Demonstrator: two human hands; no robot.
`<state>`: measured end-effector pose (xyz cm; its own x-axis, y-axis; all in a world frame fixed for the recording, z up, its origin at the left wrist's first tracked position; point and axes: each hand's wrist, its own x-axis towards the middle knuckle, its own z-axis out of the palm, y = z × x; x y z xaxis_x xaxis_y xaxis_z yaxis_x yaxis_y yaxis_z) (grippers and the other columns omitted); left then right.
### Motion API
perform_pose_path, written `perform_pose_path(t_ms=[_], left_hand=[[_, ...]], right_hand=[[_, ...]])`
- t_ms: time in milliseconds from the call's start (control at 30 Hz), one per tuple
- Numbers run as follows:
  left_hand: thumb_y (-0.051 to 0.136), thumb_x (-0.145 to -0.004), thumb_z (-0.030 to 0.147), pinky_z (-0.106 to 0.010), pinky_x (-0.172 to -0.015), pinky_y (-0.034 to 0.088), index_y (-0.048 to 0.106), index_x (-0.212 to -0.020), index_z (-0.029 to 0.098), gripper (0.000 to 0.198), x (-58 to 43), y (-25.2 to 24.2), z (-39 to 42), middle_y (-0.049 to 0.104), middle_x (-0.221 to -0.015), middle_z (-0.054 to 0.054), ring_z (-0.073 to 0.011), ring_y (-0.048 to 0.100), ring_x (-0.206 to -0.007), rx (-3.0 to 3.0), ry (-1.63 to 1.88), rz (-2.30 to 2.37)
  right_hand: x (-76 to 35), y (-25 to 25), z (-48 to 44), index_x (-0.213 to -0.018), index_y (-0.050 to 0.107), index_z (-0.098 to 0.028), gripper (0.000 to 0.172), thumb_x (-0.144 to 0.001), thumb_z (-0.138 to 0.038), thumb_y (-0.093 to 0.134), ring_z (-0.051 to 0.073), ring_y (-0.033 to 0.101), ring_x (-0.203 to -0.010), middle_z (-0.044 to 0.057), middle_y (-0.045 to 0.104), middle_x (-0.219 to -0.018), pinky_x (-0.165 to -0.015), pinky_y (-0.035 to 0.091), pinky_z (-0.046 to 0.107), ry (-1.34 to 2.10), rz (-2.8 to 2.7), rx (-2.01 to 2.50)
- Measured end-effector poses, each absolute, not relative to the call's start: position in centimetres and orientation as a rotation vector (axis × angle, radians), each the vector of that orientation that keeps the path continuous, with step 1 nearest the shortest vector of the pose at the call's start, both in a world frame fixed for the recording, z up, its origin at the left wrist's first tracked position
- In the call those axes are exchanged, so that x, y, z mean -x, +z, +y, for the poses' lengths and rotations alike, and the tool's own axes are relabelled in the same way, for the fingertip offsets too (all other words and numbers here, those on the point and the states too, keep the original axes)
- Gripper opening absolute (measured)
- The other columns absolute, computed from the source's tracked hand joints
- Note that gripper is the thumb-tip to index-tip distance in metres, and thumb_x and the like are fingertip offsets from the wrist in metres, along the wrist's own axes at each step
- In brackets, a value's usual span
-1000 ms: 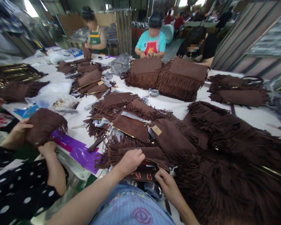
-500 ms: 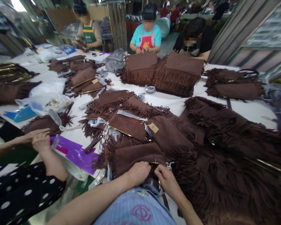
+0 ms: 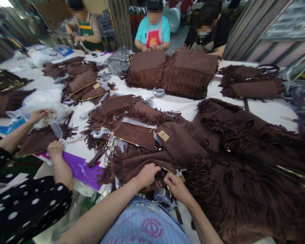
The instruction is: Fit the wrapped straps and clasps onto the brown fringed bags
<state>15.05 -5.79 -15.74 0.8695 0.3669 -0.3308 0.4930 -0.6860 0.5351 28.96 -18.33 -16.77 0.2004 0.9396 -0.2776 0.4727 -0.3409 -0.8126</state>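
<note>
Left hand (image 3: 146, 174) is curled over the top edge of a brown fringed bag (image 3: 132, 166), fingers closed on the suede and pulling the mouth open. Right hand (image 3: 176, 186) is at the same opening, fingers bent and pinched on the rim just beside a small white tag (image 3: 180, 172); what the tips grip is hidden. The bag lies at the near edge of the bench (image 3: 183, 108), against the person's body, with a patterned lining (image 3: 156, 184) showing between the hands.

Judging by how things lie, this bag is mid-handling: open, not set aside. Just beyond it, two bags (image 3: 142, 135) with a paper label (image 3: 164, 135) and clear plastic wrapping on their hardware look further along. A large heap (image 3: 244, 169) of fringed bags on the right looks unsorted, so much seems left. Neat stacks (image 3: 173, 71) stand at the far side, where other people work.

At the left a co-worker in a dotted sleeve (image 3: 27, 206) has one hand (image 3: 38, 115) in a plastic sack (image 3: 53, 110) of small parts and the other hand (image 3: 54, 149) on a flat bag (image 3: 38, 140), beside a purple sheet (image 3: 78, 166).
</note>
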Motion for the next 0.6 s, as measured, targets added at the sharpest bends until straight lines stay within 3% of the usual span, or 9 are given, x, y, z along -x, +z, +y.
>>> perform_pose_path(t_ms=[200,400,600], left_hand=[[0.041,-0.091,0.015,-0.033,-0.093,0.046,0.067,-0.109,0.019,0.032,-16.6,-15.8,-6.2,0.063,-0.111,-0.011,-0.0224,0.058,-0.104,-2.415,-0.311,0.758],[0.052,-0.087,0.029,-0.036,-0.088,0.05,0.071,-0.099,0.017,0.025,-18.2,-15.8,-6.7,0.068,-0.102,-0.013,-0.0262,0.062,-0.1,-2.375,-0.389,0.901],[0.058,-0.083,0.032,-0.04,-0.083,0.052,0.072,-0.093,0.01,0.027,-20.3,-16.0,-5.8,0.071,-0.096,-0.019,-0.0312,0.067,-0.093,-2.315,-0.476,0.938]], right_hand=[[-29.5,-17.5,-18.1,-0.062,0.05,-0.022,0.02,-0.08,-0.026,0.042,0.017,0.053,-0.065,-0.002,0.055,-0.062,-0.065,0.039,0.028,1.086,-1.305,1.902],[-29.9,-17.6,-18.1,-0.061,0.049,-0.022,0.019,-0.078,-0.027,0.044,0.016,0.052,-0.063,-0.004,0.053,-0.06,-0.063,0.038,0.026,1.116,-1.282,1.876],[-30.3,-18.0,-18.1,-0.062,0.051,-0.022,0.02,-0.08,-0.029,0.044,0.015,0.053,-0.063,-0.004,0.055,-0.061,-0.062,0.041,0.024,1.136,-1.24,1.866]])
